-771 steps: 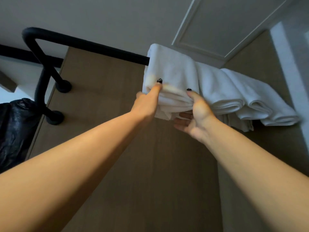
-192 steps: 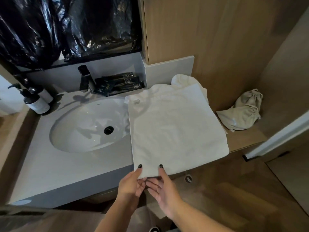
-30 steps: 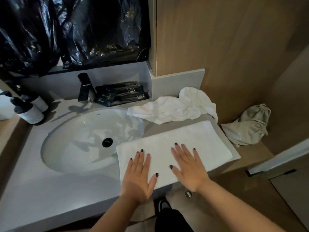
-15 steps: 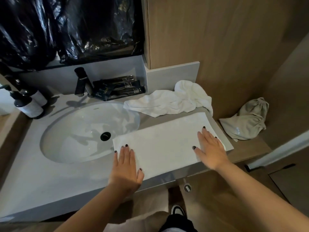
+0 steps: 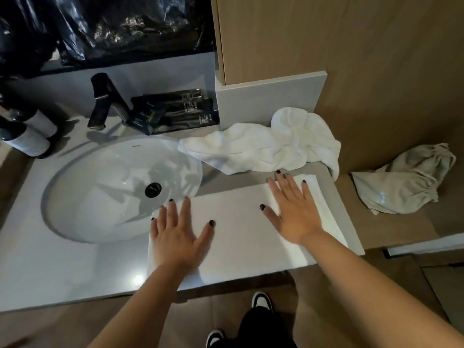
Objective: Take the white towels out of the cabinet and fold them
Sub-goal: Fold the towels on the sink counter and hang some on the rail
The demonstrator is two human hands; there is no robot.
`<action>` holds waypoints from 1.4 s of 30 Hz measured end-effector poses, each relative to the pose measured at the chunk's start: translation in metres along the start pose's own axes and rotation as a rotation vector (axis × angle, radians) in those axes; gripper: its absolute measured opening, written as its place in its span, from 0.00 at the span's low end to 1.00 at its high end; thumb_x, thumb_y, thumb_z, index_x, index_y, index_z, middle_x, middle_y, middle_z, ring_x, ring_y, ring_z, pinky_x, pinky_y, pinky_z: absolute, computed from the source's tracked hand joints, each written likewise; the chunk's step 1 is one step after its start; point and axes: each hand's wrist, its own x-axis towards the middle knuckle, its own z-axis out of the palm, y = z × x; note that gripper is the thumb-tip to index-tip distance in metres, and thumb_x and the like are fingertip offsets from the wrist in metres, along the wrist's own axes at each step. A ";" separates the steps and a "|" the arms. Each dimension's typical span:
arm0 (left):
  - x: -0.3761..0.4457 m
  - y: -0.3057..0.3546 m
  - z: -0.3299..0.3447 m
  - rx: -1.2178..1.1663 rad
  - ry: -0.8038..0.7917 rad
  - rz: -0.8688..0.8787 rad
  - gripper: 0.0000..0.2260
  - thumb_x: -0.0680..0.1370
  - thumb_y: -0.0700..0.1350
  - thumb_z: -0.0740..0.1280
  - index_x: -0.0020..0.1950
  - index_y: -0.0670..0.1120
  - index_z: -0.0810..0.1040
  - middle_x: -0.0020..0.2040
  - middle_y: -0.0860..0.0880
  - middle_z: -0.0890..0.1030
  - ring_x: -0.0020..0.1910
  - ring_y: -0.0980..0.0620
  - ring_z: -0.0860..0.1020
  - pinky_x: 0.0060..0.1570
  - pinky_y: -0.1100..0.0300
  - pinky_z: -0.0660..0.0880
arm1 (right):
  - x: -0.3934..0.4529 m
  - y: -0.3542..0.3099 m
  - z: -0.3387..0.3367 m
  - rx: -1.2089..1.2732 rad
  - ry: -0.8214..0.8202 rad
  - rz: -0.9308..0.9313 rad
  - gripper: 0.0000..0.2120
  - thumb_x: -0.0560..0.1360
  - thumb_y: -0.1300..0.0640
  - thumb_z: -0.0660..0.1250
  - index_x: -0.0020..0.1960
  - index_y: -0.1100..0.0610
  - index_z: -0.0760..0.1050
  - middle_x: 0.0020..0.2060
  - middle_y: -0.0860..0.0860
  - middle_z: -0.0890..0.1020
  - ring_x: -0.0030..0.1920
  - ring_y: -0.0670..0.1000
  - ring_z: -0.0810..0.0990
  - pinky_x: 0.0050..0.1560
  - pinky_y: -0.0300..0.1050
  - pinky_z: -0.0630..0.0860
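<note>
White folded towel (image 5: pixel 238 222), at centre frame on the countertop (image 5: pixel 62 267), is pressed flat by the spread-fingered left hand (image 5: pixel 178 237) and right hand (image 5: pixel 293 209).

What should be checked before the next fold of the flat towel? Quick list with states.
1. Left hand flat on the folded towel: ok.
2. Right hand flat on it too: ok.
3. Towel smooth, no visible wrinkles: ok.
4. Towel fully on the counter: not ok, its left end overlaps the sink rim.
5. Crumpled towel clear of the fold: ok, it lies behind, unfolded.
6. Layer edges aligned underneath: cannot tell.
</note>
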 end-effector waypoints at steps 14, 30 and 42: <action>-0.017 -0.010 -0.006 -0.161 0.075 -0.117 0.33 0.78 0.60 0.43 0.81 0.47 0.55 0.81 0.48 0.54 0.80 0.51 0.49 0.78 0.49 0.48 | -0.064 0.041 0.001 0.203 0.233 -0.502 0.21 0.82 0.52 0.55 0.71 0.56 0.72 0.74 0.52 0.68 0.76 0.53 0.63 0.73 0.55 0.64; -0.082 -0.050 -0.015 -0.016 -0.106 0.383 0.35 0.79 0.69 0.47 0.81 0.56 0.43 0.81 0.53 0.41 0.79 0.54 0.38 0.77 0.55 0.38 | -0.089 0.100 -0.009 -0.079 -0.139 -0.573 0.46 0.73 0.36 0.63 0.80 0.45 0.39 0.79 0.45 0.39 0.79 0.48 0.37 0.78 0.49 0.39; -0.068 -0.077 -0.032 -0.183 -0.153 0.433 0.37 0.72 0.46 0.72 0.78 0.53 0.62 0.79 0.56 0.56 0.79 0.56 0.54 0.77 0.63 0.47 | -0.096 0.094 -0.024 0.690 0.023 -0.173 0.24 0.71 0.68 0.74 0.62 0.48 0.79 0.66 0.44 0.77 0.69 0.43 0.72 0.71 0.42 0.66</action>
